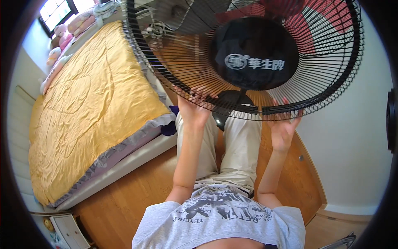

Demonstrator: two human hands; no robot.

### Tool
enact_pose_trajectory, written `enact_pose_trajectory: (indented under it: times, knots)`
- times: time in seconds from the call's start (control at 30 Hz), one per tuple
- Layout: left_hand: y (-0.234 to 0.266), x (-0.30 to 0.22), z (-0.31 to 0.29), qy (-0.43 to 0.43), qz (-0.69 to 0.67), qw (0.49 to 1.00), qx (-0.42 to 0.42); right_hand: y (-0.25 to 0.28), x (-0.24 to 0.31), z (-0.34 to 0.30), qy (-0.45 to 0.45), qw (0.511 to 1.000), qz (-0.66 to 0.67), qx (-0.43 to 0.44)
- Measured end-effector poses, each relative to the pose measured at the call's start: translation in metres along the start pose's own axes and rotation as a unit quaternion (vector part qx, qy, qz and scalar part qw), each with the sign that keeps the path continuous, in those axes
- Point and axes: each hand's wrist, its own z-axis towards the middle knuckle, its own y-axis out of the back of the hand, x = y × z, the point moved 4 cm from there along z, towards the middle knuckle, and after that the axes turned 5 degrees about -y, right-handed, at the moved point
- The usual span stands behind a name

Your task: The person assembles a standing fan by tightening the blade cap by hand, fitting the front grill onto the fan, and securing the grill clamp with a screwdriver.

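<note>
A large black electric fan (255,54) fills the upper part of the head view, its round wire cage facing me. Behind the wires are dark and red blades, and a round black plate with a pale emblem covers the centre. My left hand (194,108) grips the lower left rim of the cage; its fingertips show through the wires. At the lower right rim, my right hand (284,130) is closed about the edge, fingers partly behind the cage. Below the cage, part of the black stand (232,103) shows between my legs. The fan's top is cut off.
To the left stands a bed with a yellow quilt (91,112) and grey ruffled edge. Plush toys (64,35) line its far side near a window (56,14). A white wall (344,153) rises at right. A small white cabinet (68,232) sits lower left on the wooden floor (128,197).
</note>
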Motion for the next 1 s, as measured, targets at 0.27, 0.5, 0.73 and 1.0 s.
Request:
enact_pose_trajectory:
  times: [0.27, 0.5, 0.73, 1.0]
  knots:
    - [0.007, -0.003, 0.010, -0.043, -0.035, 0.997, 0.047, 0.024, -0.039, 0.009, -0.115, 0.989, -0.008, -0.087]
    - [-0.015, -0.001, 0.063, -0.063, 0.013, 0.991, 0.120, 0.025, -0.057, 0.047, -0.063, 0.994, 0.011, -0.094]
    - [-0.042, 0.028, 0.119, -0.062, 0.038, 0.996, 0.061, 0.048, -0.062, 0.102, 0.009, 0.997, 0.010, -0.078]
    - [-0.074, 0.027, 0.133, -0.109, 0.063, 0.983, 0.133, 0.065, -0.070, 0.132, 0.013, 0.995, 0.037, -0.090]
